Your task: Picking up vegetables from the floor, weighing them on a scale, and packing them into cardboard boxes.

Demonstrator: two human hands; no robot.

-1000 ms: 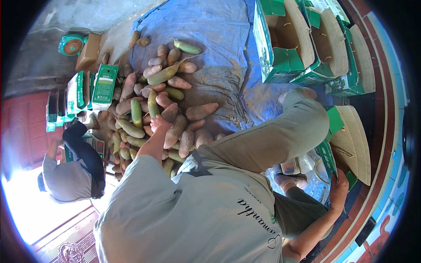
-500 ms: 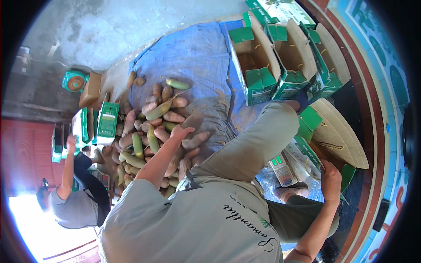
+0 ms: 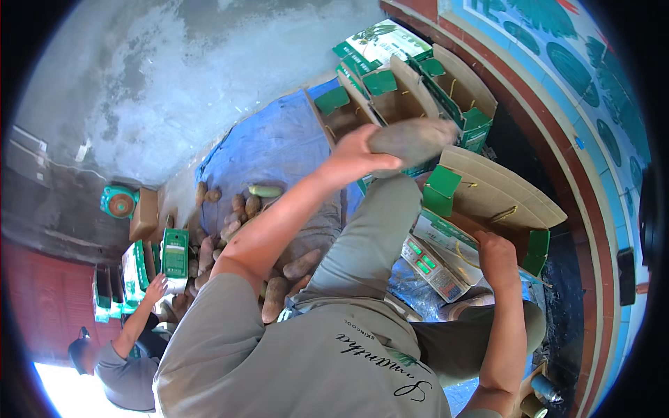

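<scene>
Above boxes: left hand [image 3: 352, 159] grip closed round one tuber [image 3: 411, 139]; right hand [image 3: 496, 256] flat on carton [image 3: 498, 198].

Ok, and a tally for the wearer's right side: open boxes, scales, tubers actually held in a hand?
Open cardboard boxes with green flaps: 4
Digital scale: 1
Brown tuber held up in the left hand: 1
Total: 6
The pile on the blue tarp is left out of this count.
</scene>
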